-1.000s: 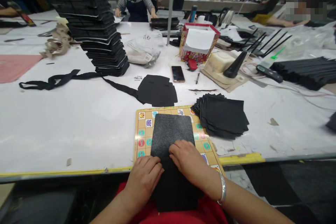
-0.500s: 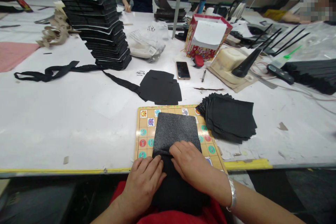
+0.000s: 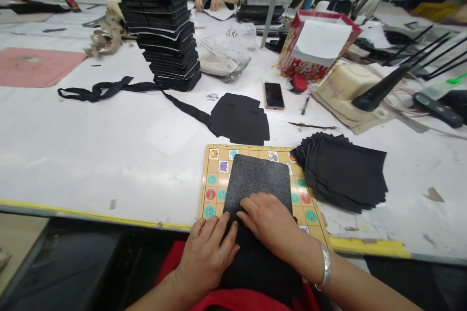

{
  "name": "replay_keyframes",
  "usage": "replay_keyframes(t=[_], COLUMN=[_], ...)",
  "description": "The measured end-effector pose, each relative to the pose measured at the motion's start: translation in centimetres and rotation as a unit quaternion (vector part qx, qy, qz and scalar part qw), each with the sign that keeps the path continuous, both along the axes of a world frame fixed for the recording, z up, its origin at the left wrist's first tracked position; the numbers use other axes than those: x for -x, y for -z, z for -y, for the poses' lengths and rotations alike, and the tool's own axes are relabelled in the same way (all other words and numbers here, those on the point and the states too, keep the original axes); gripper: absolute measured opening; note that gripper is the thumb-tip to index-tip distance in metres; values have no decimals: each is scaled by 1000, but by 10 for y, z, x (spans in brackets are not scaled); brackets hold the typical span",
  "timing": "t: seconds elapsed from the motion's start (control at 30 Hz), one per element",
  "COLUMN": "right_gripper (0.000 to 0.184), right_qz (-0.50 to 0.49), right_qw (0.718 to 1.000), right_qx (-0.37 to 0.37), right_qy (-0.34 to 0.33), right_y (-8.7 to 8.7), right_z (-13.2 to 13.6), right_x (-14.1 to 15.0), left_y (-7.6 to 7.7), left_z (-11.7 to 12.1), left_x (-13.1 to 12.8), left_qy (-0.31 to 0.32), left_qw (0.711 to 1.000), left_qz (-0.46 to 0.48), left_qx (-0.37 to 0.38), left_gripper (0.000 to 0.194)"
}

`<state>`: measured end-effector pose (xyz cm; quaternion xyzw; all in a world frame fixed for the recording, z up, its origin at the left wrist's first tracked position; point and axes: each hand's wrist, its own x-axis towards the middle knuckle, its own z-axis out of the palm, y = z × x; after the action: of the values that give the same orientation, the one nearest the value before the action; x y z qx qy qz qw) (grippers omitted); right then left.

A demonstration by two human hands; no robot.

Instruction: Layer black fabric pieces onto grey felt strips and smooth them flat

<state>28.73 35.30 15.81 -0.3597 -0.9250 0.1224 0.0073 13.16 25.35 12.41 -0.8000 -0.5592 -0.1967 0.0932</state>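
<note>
Left hand (image 3: 206, 255) and right hand (image 3: 272, 221) spread flat, pressed down on speckled black fabric panel (image 3: 255, 180) – lying on printed game board (image 3: 210, 175), lower end over worktop (image 3: 109, 155) edge. Even pressure best kept, edges squared.

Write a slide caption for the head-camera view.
The left hand and right hand press a black sheet on a printed game board.

- Left hand (image 3: 206, 257) lies palm down, with its fingers (image 3: 215, 235) slightly spread and angled up and inward
- Right hand (image 3: 268, 221) lies palm down, with its fingers (image 3: 255, 209) together and pointing inward
- Both hands sit close together, just apart, in front of the body
- Left forearm (image 3: 156, 301) and right forearm (image 3: 361, 286) reach in from opposite sides
</note>
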Motion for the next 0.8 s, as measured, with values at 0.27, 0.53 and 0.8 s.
replay_keyframes(t=[0.27, 0.53, 0.8], right_gripper=[16, 25, 28], right_qz=[-130, -135, -134], right_qw=[991, 981, 971], right_qx=[-23, -60, -88], right_qy=[-33, -125, -175], right_y=[22, 22, 23], right_z=[3, 2, 2], right_x=[-14, -24, -26], left_y=[2, 0, 2], left_z=[1, 1, 2], left_x=[1, 2, 4], left_qy=[-10, -24, -23], left_qw=[1000, 1000, 1000], left_qz=[-14, -4, -1], left_qx=[8, 16, 16], left_gripper=[36, 35, 35])
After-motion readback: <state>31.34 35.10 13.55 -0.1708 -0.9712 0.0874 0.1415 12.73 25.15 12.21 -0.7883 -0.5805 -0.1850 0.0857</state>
